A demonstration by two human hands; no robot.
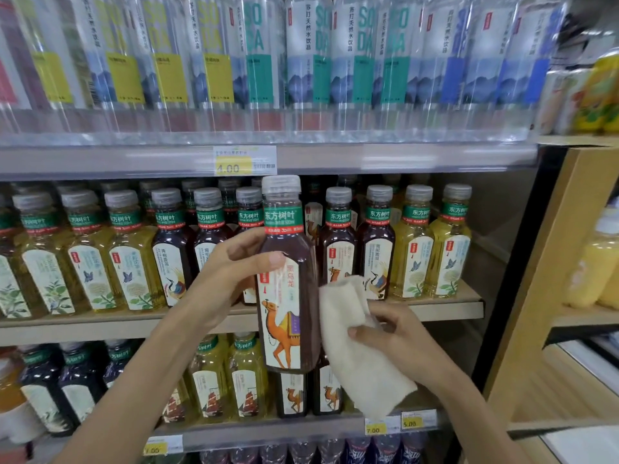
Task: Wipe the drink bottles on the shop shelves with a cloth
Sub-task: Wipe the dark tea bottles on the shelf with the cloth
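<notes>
Left hand (234, 262) grips the dark tea bottle (288, 289) off-shelf, right hand (395, 333) pinching the cloth (355, 343) apparently against it; hard rubbing could twist it loose.

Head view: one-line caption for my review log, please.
Left hand holds a dark camel-label tea bottle in front of the shelves while the right hand holds a cream cloth at its side.
</notes>
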